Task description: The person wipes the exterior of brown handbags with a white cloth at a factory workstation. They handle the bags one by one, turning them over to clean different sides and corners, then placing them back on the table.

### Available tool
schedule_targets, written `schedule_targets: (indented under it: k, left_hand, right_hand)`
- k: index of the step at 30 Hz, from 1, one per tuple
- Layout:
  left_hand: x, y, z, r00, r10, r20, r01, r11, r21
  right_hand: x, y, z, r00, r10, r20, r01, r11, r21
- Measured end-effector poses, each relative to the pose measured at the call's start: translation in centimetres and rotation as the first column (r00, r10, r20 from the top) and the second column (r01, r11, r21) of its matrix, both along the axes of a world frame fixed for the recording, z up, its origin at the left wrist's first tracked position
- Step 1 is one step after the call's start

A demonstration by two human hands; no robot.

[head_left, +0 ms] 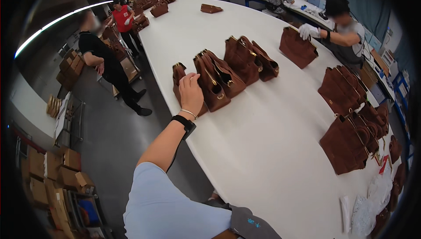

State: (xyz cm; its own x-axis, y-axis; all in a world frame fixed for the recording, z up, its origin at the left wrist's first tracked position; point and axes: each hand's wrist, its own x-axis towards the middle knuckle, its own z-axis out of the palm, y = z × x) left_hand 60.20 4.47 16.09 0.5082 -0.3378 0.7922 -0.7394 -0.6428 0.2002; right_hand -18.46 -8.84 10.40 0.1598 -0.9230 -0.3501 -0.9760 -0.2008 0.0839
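My left hand [190, 93] reaches out over the white table. Its fingers curl onto the upper edge of a brown leather handbag [176, 77], the leftmost in a short row, and partly cover it. Right beside it stand upright brown handbags with gold-coloured fittings: one pair [219, 92] close by, then another bag [243, 65] and a slimmer one [265, 63] farther right. A dark band and a thin bracelet circle my left wrist. My right hand is outside the picture.
Across the white table [263, 151], a co-worker's gloved hand [309, 31] holds a brown handbag [298, 48]. More handbags [344, 144] crowd the right side, near clear plastic wrapping [372, 197]. Two people [109, 63] stand left of the table; cardboard boxes [52, 168] are stacked lower left.
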Motion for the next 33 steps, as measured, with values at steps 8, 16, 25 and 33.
schedule_targets:
  k: [8, 16, 25, 33]
  left_hand:
    - [15.0, 5.5, 2.4, 0.983, -0.157, 0.093, 0.002, 0.521, 0.853]
    - [10.2, 5.4, 7.2, 0.922, -0.367, 0.119, -0.025, 0.252, 0.967]
    - [-9.2, 2.0, 8.7, 0.416, -0.908, -0.047, 0.334, 0.104, 0.937]
    - [-26.5, -0.7, 6.5, -0.2, -0.978, -0.057, 0.333, -0.123, 0.935]
  right_hand:
    - [11.7, 1.7, 0.3, 0.949, 0.202, 0.242, -0.212, 0.977, 0.017]
    - [13.2, 6.4, -0.4, 0.947, 0.238, 0.214, -0.262, 0.961, 0.091]
    - [17.1, 6.6, 2.3, 0.853, 0.418, 0.313, -0.45, 0.892, 0.036]
    - [26.1, 8.7, 7.2, 0.448, 0.588, 0.673, -0.43, 0.802, -0.415]
